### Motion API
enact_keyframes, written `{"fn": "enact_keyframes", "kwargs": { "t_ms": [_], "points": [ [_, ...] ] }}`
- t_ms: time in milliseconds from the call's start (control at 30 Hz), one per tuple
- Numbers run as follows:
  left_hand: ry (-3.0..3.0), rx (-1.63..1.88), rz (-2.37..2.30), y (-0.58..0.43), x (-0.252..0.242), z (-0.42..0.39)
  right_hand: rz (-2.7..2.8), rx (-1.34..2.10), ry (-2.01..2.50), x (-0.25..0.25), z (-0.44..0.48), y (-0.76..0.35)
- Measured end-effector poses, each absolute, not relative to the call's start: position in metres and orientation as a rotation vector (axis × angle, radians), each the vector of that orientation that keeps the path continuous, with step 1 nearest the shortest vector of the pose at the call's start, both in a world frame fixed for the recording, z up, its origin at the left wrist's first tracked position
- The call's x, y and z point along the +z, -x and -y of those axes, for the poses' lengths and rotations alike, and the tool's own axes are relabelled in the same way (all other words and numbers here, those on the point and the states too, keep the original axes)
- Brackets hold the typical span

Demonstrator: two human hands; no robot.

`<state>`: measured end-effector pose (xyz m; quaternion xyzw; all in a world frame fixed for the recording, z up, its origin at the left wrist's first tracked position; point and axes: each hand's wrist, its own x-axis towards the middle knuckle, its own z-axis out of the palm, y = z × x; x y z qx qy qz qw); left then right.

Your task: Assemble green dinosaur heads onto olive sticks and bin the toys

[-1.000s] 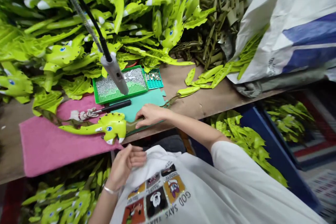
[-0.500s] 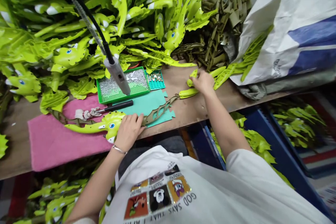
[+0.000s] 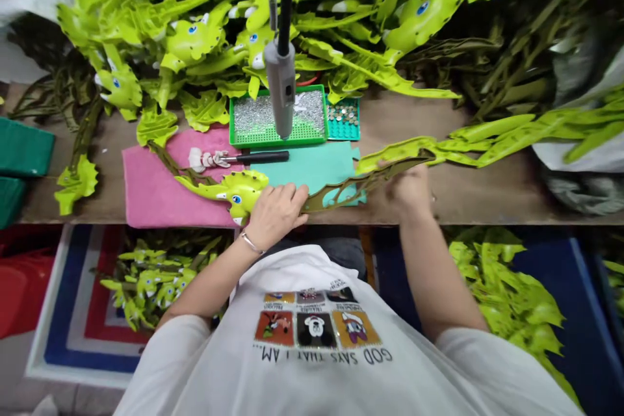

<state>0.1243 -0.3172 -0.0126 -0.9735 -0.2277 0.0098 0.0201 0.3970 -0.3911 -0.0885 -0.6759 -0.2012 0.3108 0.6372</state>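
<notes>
Dinosaur cutout (image 3: 233, 190) lies under the left hand (image 3: 275, 209).

Bright even overhead light, soft shadows under the bench, motion blur at right, edges stretched

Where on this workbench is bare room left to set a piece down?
Bare wood lies right of the right hand, below the green tail pieces; a smaller patch sits between the pink mat and the green block. The back is crowded with the dinosaur pile.
</notes>
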Motion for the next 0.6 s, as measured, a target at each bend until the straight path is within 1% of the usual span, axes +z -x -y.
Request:
{"fn": "enact_keyframes", "kwargs": {
  "t_ms": [133,267,400,600],
  "points": [
    [2.990,-0.062,0.718,-0.131,-0.019,0.316,0.291,1.039,1.288,-0.085,0.398,-0.310],
    [3.011,-0.018,0.752,-0.135,-0.020,0.312,0.334,1.248,1.089,-0.073,0.400,-0.283],
    [3.034,0.041,0.768,-0.137,-0.020,0.309,0.415,1.241,1.039,-0.074,0.405,-0.291],
    [3.064,0.087,0.789,-0.140,-0.017,0.309,0.494,1.127,1.228,-0.100,0.404,-0.295]
  ]
}}
